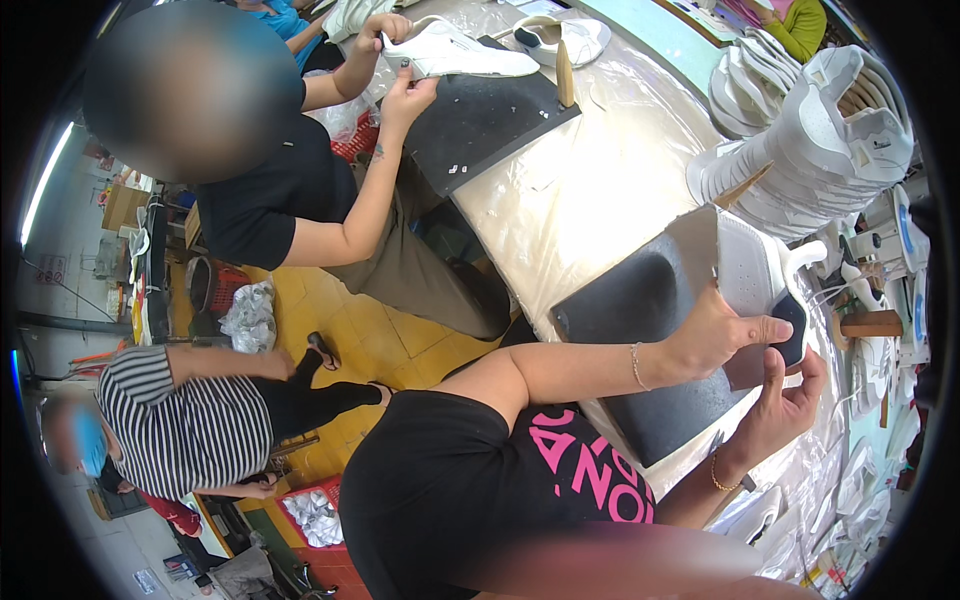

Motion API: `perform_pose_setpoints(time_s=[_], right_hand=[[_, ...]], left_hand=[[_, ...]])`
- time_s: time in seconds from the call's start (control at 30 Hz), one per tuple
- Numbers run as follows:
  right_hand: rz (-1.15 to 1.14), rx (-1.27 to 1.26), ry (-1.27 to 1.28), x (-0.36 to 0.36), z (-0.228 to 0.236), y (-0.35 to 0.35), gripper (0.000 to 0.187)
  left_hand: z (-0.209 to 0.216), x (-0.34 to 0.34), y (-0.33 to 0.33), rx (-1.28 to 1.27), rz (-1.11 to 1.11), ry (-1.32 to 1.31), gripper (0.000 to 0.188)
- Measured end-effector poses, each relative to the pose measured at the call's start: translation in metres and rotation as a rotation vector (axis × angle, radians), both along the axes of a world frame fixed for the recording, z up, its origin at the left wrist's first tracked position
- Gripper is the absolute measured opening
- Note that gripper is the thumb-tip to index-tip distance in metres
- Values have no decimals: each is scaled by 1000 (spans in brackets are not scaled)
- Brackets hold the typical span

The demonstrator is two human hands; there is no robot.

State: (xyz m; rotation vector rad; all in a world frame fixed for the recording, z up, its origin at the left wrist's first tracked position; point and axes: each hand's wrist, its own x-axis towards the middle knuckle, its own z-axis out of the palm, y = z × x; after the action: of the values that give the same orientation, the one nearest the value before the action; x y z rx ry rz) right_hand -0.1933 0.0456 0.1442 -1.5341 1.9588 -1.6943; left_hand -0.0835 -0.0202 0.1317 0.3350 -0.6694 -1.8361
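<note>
A white shoe upper (pixel 745 262) with small perforations and a dark heel patch (pixel 793 312) is held up above a black work board (pixel 665 415). My left hand (pixel 728 335) is closed round it, thumb pressed on the dark patch. On the far side of that patch, the fingertips of my right hand (pixel 778 408) pinch the edge. Part of the upper and some of my left fingers are hidden behind the hand and the piece itself.
Tall stacks of white shoe uppers (pixel 790 195) stand beyond the board, beside a pointed wooden stick (pixel 742 187). At the upper left, a co-worker's hands hold another white upper (pixel 462 55) over a black board (pixel 470 120). Clear plastic sheeting (pixel 560 215) covers the table.
</note>
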Motion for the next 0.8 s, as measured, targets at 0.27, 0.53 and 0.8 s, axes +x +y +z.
perform_pose_setpoints(time_s=[0.27,0.53,0.8], right_hand=[[-15,14,19,-4,-2,-2,29],[-29,37,13,-4,9,-7,33],[22,58,236,-14,14,-9,32]], left_hand=[[2,-1,0,31,2,-34,35],[4,-3,-2,180,-88,-34,30],[-5,-8,1,22,-6,-56,29]])
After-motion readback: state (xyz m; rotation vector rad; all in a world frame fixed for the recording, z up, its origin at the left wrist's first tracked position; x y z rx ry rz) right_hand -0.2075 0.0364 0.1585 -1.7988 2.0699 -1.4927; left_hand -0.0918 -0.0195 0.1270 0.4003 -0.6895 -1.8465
